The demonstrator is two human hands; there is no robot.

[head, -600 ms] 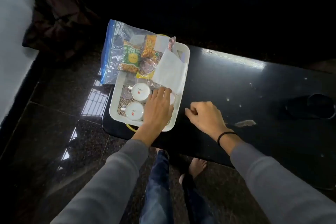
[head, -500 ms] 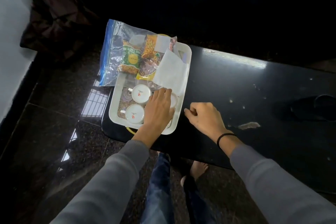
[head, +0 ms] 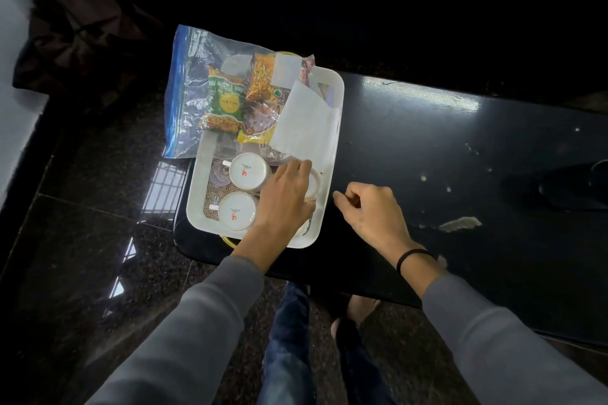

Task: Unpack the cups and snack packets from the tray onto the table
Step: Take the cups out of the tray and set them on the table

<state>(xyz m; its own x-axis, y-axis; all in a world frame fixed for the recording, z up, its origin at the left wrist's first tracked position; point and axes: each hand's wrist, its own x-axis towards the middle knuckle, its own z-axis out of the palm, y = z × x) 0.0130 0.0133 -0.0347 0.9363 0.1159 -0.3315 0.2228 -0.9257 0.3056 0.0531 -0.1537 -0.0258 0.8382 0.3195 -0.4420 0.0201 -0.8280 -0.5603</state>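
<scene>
A white tray (head: 197, 194) sits at the left end of a black table (head: 427, 148). Two white cups lie upside down in it, one further back (head: 246, 171) and one nearer (head: 236, 210). My left hand (head: 285, 199) reaches into the tray and curls around a third white cup (head: 314, 182) by the right wall, mostly hiding it. A clear zip bag (head: 190, 76) with several snack packets (head: 225, 102) lies over the tray's far end, next to a white paper (head: 306, 128). My right hand (head: 368, 210) rests on the table just right of the tray, fingers loosely curled, holding nothing.
A scrap of paper (head: 460, 223) and small crumbs lie on the table to the right. A dark object (head: 579, 184) sits at the far right edge. Dark cloth (head: 75, 33) lies on the floor at the upper left. My legs are under the table's near edge.
My left hand has slid slightly right inside the tray and its fingers have closed around the cup by the right wall. My right hand has stayed in place.
</scene>
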